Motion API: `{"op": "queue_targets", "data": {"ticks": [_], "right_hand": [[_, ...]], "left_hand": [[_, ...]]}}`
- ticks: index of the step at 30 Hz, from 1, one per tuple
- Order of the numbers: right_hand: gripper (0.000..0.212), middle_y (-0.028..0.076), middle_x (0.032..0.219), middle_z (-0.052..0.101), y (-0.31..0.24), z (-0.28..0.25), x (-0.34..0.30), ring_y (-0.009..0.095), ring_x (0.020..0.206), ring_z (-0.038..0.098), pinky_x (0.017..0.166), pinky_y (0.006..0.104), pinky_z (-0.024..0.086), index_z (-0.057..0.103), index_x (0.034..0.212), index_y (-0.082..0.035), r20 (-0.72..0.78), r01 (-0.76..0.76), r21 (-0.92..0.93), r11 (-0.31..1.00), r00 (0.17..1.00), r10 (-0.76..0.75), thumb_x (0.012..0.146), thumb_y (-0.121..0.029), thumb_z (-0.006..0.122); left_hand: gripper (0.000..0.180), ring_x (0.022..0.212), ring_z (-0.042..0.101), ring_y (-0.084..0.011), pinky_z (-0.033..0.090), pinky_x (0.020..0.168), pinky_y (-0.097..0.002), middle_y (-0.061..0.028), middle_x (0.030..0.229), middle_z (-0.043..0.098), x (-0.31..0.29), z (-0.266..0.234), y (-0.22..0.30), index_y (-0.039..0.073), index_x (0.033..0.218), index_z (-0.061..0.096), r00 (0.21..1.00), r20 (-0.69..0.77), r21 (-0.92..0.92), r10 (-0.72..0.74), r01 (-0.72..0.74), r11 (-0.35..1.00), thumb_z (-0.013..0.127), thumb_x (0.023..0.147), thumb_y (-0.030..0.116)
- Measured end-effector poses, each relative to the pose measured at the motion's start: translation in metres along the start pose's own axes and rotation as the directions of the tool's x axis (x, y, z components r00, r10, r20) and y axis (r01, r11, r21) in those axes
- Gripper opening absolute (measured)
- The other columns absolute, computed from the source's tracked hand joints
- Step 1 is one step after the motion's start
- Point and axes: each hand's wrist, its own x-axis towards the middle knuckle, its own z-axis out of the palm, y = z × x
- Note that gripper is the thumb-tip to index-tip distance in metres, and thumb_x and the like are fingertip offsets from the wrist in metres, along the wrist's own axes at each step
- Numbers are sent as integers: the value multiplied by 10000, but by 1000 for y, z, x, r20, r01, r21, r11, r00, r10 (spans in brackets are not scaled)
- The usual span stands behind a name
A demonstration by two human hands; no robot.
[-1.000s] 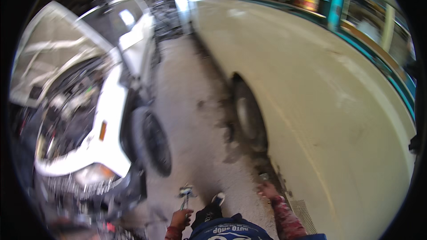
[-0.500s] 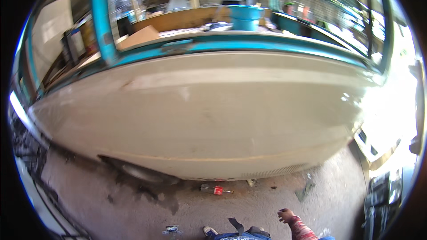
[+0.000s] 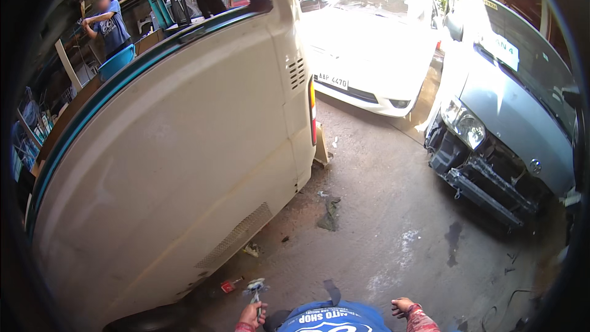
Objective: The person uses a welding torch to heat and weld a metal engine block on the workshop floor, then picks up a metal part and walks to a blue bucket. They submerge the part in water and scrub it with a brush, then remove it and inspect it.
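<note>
"How was the left hand (image 3: 251,315) posed?"
"Low in front of the body, clamped round the near end of a pale-headed tool (image 3: 255,286), which pointed ahead, near the cream van (image 3: 166,141)."
"And the right hand (image 3: 402,307)?"
"Beyond the blue shirt (image 3: 335,316), turned inward, loosely curled; I couldn't tell whether it held anything."

White car (image 3: 372,37): its bodywork is washed out by daylight from the open far end.
Gray van (image 3: 522,123): its hood is lit brightly, with glare caught on the headlight.
Beige panel (image 3: 172,147): soft, even light is received.
Floor (image 3: 381,178): brightened near the cars, dimmed lower down.
Left hand (image 3: 251,315), right hand (image 3: 402,306): muted light is cast on both.
Rim: edges are bent, corners blacked out.
</note>
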Motion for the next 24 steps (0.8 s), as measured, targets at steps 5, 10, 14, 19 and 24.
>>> {"op": "queue_targets", "data": {"ticks": [5,10,14,19,24], "right_hand": [[511,143,1161,649,-41,-68,-4,263,846,693,656,409,550,432,1422,-35,-53,143,189,971,989,-135,1012,-321,536],[462,107,1091,644,-95,-84,11,262,853,665,623,378,534,523,1296,-116,22,166,396,903,982,-190,965,-431,593],[466,107,1092,644,-184,-115,38,262,854,665,625,379,535,521,1300,-116,78,99,329,939,988,-132,964,-431,594],[471,108,1094,644,-320,-183,62,263,855,666,627,380,537,519,1306,-117,80,131,279,951,984,-159,964,-432,594],[476,109,1096,643,-415,-256,92,263,856,666,629,381,538,516,1312,-117,56,196,312,930,973,-224,964,-432,595]], "left_hand": [[303,605,449,-93,344,459,-244,0,796,550,15,173,76,74,1115,652,979,194,382,53,-126,916,538,998,329],[312,568,395,-67,309,433,-235,44,828,546,26,318,155,113,1049,744,939,300,568,167,-317,759,642,922,379],[298,509,346,-88,263,420,-277,33,723,441,54,416,206,140,962,756,906,371,562,206,-395,726,646,920,414],[295,513,356,-100,268,422,-299,27,728,435,74,509,286,146,942,753,890,416,581,188,-419,698,658,909,424],[297,545,384,-70,302,445,-258,64,713,462,103,595,363,165,990,754,915,383,635,123,-358,685,621,945,427]]}}
